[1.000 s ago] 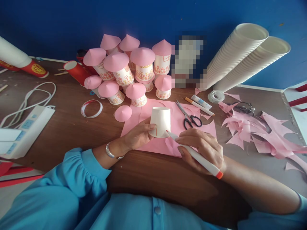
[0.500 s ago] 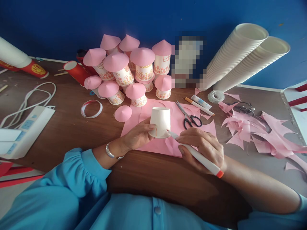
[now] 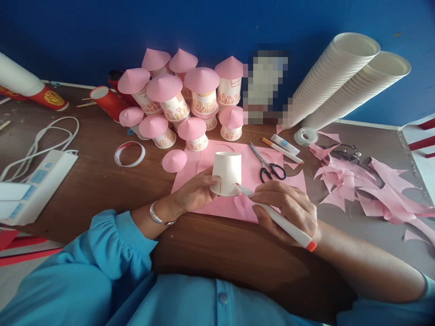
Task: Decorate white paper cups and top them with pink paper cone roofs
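A white paper cup [image 3: 228, 170], upside down, is gripped at its left side by my left hand [image 3: 195, 192]. One short orange-red stroke marks the cup's lower front. My right hand [image 3: 288, 210] is closed around a white marker [image 3: 282, 222] with an orange-red end, and the marker's tip meets or nearly meets the cup's lower right side. Beneath the cup lies pink paper [image 3: 210, 203]. Black-handled scissors [image 3: 268, 167] rest on that paper just beyond my right hand, and a small pink paper cone [image 3: 174, 161] is left of the cup.
Several decorated cups with pink cone roofs [image 3: 204, 83] stand at the back. Tall cup stacks [image 3: 335, 72] lean at the back right, near a tape roll [image 3: 306, 136], an orange-capped marker [image 3: 282, 151] and pink scraps [image 3: 343, 174]. A power strip [image 3: 41, 185] lies left.
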`<move>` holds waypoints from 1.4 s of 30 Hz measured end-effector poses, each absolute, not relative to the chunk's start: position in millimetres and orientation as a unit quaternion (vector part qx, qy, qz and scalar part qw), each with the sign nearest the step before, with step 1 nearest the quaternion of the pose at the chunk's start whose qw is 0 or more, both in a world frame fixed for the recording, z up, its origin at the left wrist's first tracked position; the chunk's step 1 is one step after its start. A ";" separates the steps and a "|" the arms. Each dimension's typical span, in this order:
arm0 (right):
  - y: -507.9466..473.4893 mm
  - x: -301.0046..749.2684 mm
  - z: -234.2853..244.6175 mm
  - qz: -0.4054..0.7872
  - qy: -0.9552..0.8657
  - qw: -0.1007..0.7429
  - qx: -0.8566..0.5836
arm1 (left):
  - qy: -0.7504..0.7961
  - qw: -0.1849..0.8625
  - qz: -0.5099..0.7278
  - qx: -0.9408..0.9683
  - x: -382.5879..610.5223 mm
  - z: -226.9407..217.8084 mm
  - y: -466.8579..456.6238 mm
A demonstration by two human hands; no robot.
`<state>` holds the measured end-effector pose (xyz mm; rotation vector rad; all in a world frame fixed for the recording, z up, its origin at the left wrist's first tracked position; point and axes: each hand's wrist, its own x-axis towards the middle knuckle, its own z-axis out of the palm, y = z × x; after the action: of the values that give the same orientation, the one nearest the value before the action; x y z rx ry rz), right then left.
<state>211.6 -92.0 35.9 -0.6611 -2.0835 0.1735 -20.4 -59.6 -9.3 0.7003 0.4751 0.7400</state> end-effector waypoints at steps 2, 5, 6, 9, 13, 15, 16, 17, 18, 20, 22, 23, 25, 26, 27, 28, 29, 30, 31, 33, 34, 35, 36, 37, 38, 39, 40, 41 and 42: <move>-92.0 211.4 35.5 0.071 -0.845 0.458 -0.267 | 0.222 0.847 0.351 0.331 -20.7 -9.5 -59.6; -91.8 211.0 34.9 0.070 -0.845 0.459 -0.265 | 0.215 0.849 0.353 0.328 -21.0 -9.7 -59.7; -91.7 210.8 34.7 0.069 -0.846 0.459 -0.263 | 0.216 0.849 0.353 0.328 -21.1 -9.6 -59.7; -91.9 210.2 35.1 0.069 -0.847 0.458 -0.261 | 0.234 0.845 0.349 0.331 -21.3 -9.4 -60.1; -92.9 209.0 37.6 0.072 -0.849 0.452 -0.265 | 0.240 0.843 0.347 0.334 -21.7 -9.5 -60.4; -93.7 208.4 39.0 0.072 -0.850 0.449 -0.264 | 0.234 0.843 0.347 0.336 -21.9 -9.8 -60.3; -94.1 208.1 39.7 0.073 -0.851 0.448 -0.264 | 0.233 0.843 0.348 0.338 -21.9 -10.0 -60.2; -94.5 207.9 40.1 0.075 -0.852 0.446 -0.264 | 0.232 0.843 0.348 0.339 -21.8 -10.1 -60.1; -94.9 207.7 40.5 0.077 -0.852 0.445 -0.263 | 0.231 0.843 0.348 0.339 -21.8 -10.2 -59.9; -95.3 207.6 40.8 0.083 -0.853 0.444 -0.261 | 0.231 0.844 0.347 0.337 -21.7 -10.6 -59.6; -95.4 207.5 41.1 0.088 -0.855 0.441 -0.258 | 0.235 0.845 0.346 0.332 -21.7 -11.0 -59.4; -95.4 207.4 41.2 0.090 -0.856 0.440 -0.257 | 0.237 0.846 0.346 0.329 -21.7 -11.3 -59.4; -95.4 206.9 41.3 0.091 -0.858 0.436 -0.258 | 0.241 0.846 0.347 0.324 -21.4 -11.7 -59.5; -95.4 206.6 41.3 0.090 -0.857 0.436 -0.258 | 0.239 0.846 0.347 0.325 -21.2 -11.6 -59.7; -95.4 206.2 41.2 0.090 -0.857 0.437 -0.258 | 0.236 0.846 0.347 0.330 -20.9 -11.4 -59.9; -95.5 205.8 40.9 0.089 -0.857 0.438 -0.257 | 0.230 0.844 0.347 0.338 -20.5 -11.0 -60.1; -95.7 205.4 40.6 0.090 -0.857 0.439 -0.256 | 0.224 0.841 0.347 0.350 -20.0 -10.3 -60.4; -95.9 205.1 40.1 0.092 -0.857 0.438 -0.254 | 0.218 0.836 0.348 0.364 -19.4 -9.6 -60.7; -96.1 205.0 39.7 0.095 -0.858 0.438 -0.252 | 0.214 0.830 0.347 0.380 -18.8 -8.8 -61.0; -96.6 205.2 38.9 0.101 -0.858 0.439 -0.246 | 0.215 0.818 0.344 0.407 -17.6 -7.5 -61.4; -96.9 205.6 38.7 0.102 -0.858 0.441 -0.242 | 0.219 0.814 0.345 0.414 -17.1 -7.3 -61.6; -97.0 206.2 38.7 0.103 -0.858 0.443 -0.240 | 0.224 0.812 0.346 0.414 -16.8 -7.4 -61.7; -97.1 206.9 38.8 0.102 -0.857 0.446 -0.238 | 0.229 0.812 0.347 0.409 -16.8 -7.8 -61.7; -97.0 207.7 39.1 0.100 -0.856 0.450 -0.237 | 0.234 0.815 0.350 0.399 -17.0 -8.7 -61.6; -96.8 208.4 39.4 0.099 -0.854 0.453 -0.236 | 0.236 0.818 0.354 0.386 -17.4 -9.8 -61.5; -96.4 209.1 39.8 0.097 -0.852 0.457 -0.235 | 0.237 0.823 0.356 0.374 -18.0 -11.0 -61.4; -95.9 209.7 40.2 0.096 -0.851 0.459 -0.236 | 0.238 0.827 0.358 0.362 -18.7 -12.2 -61.2; -95.4 210.1 40.5 0.095 -0.851 0.460 -0.237 | 0.237 0.831 0.359 0.353 -19.4 -13.2 -61.1; -94.8 210.3 40.7 0.094 -0.850 0.461 -0.237 | 0.235 0.834 0.360 0.346 -20.0 -13.9 -60.9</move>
<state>210.3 -94.8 40.7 -0.5827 -2.0917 0.2320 -20.0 -60.9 -13.9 0.7337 0.4972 0.7617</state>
